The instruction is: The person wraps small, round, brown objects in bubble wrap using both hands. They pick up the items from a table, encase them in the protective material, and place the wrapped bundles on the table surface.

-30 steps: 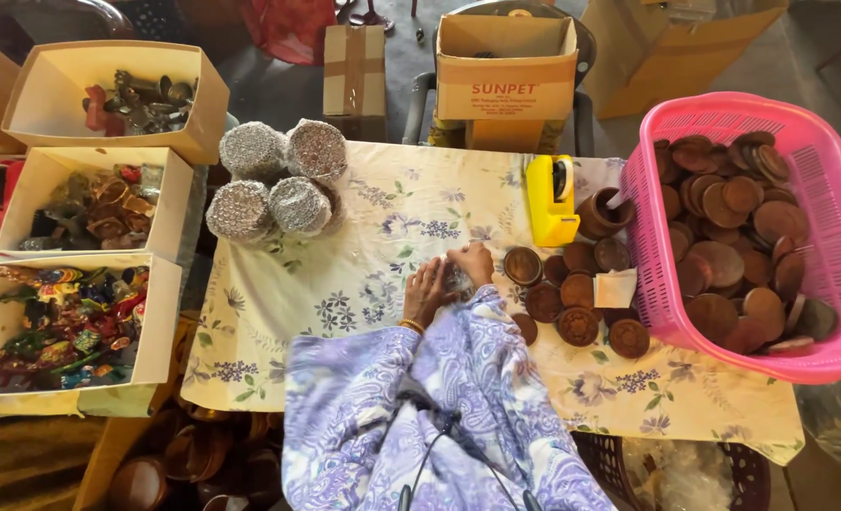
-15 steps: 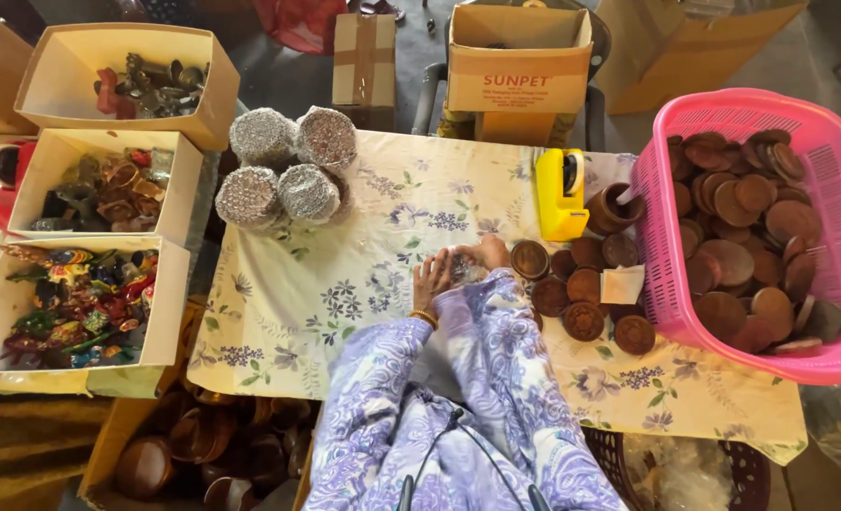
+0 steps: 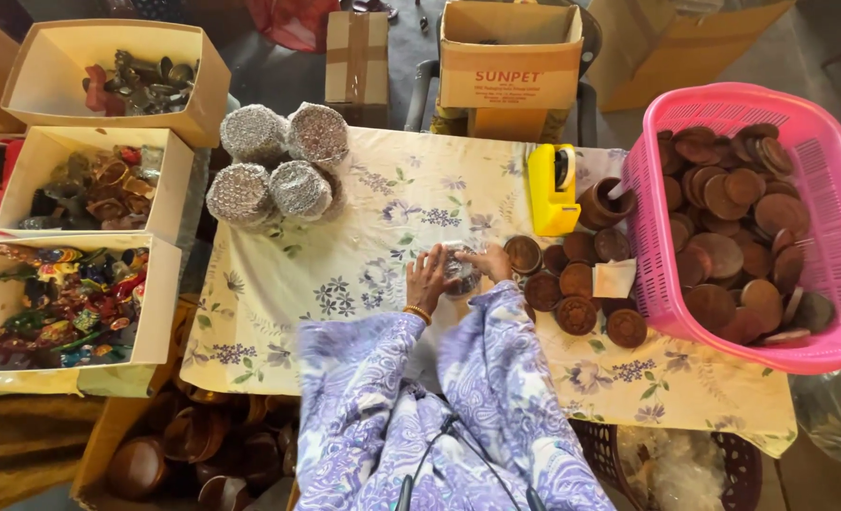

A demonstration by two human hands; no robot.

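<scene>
Since the earlier frame both hands have held their place at the middle of the counter (image 3: 364, 246); only the view shifted slightly. Left hand (image 3: 427, 280) and right hand (image 3: 490, 261) cup a small mesh-wrapped round piece (image 3: 460, 269) between them, fingers curled closed around its two sides, the piece resting just above the flowered cloth.

Counts: four silver mesh-wrapped bundles (image 3: 277, 161) clustered at the counter's far left corner. One yellow tape dispenser (image 3: 553, 188) toward the far edge. Roughly eight loose brown wooden discs (image 3: 577, 284) lying just right of the hands, touching one another. One pink basket (image 3: 823, 237) heaped with more discs, overhanging the right edge. Three open cardboard boxes (image 3: 33, 312) of coloured trinkets stand off the left edge.

Open room: bare cloth between bundles and hands, and along the near right edge.
</scene>
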